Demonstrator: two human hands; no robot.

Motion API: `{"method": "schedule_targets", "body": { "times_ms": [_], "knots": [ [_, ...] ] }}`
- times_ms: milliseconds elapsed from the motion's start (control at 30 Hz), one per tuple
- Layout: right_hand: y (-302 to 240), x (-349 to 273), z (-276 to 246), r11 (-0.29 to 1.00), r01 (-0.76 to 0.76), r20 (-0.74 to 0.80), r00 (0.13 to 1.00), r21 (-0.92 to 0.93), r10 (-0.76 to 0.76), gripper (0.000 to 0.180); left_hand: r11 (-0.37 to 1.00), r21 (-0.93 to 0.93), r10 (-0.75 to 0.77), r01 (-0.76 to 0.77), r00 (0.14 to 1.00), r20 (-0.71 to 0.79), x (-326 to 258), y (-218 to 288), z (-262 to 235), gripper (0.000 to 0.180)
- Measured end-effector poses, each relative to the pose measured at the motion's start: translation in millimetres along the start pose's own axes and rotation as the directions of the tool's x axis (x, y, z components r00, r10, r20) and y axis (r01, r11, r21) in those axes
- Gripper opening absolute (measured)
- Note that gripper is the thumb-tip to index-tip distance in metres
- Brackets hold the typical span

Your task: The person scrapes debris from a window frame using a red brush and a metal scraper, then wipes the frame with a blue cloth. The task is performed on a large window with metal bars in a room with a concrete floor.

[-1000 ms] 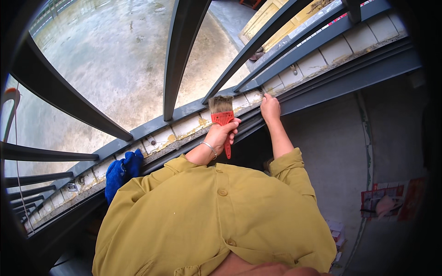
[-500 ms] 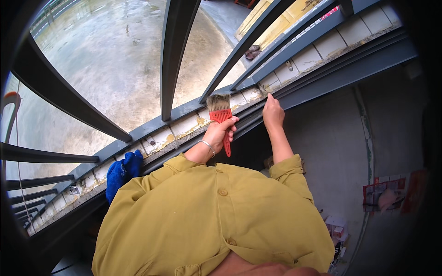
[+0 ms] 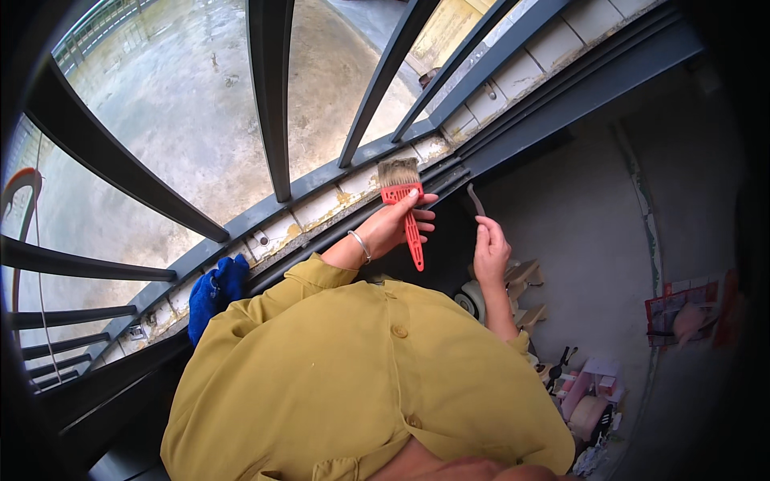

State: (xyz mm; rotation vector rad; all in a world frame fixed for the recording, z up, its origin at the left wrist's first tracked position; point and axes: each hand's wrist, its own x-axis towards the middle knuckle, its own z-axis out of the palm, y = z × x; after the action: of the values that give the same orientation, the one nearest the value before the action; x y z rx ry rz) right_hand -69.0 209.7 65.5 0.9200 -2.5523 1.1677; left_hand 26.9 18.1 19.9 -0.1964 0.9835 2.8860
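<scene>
Brush (image 3: pixel 399 191), one, pinched in our left hand (image 3: pixel 393 226), bristles toward twelve o'clock.
Our right hand (image 3: pixel 492 247), at four o'clock from it, pinches one thin curved strip (image 3: pixel 476 201); open space parts our two hands. The tiled sill (image 3: pixel 315 208) runs from eight to two, one blue cloth (image 3: pixel 216 298) at its edge toward eight.

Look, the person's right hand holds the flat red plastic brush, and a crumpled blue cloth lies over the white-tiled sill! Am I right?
Not quite: the head view shows the flat red plastic brush in the left hand, not the right hand. The crumpled blue cloth does lie over the white-tiled sill.
</scene>
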Motion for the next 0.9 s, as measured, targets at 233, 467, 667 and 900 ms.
{"method": "schedule_targets", "body": {
  "times_ms": [233, 467, 667, 900],
  "knots": [
    [-44, -27, 37, 0.805, -0.338, 0.488, 0.87, 0.487, 0.07, 0.026, 0.988, -0.126, 0.099, -0.086, 0.99, 0.104, 1, -1, 1, 0.064],
    [-57, -5, 22, 0.717, 0.675, 0.27, 0.733, -0.173, -0.624, 0.055, 0.98, 0.079, 0.186, -0.183, 0.982, -0.03, 4, -6, 5, 0.06],
    [-68, 6, 30, 0.576, 0.794, 0.339, 0.606, -0.195, -0.72, 0.037, 0.997, 0.077, 0.027, -0.023, 0.998, -0.057, 5, -8, -1, 0.063],
    [-61, 41, 20, 0.599, 0.8, 0.254, 0.58, 0.0, -0.774, 0.035, 0.997, 0.017, -0.07, 0.071, 0.995, -0.064, 0, -9, 4, 0.069]
  ]
}}
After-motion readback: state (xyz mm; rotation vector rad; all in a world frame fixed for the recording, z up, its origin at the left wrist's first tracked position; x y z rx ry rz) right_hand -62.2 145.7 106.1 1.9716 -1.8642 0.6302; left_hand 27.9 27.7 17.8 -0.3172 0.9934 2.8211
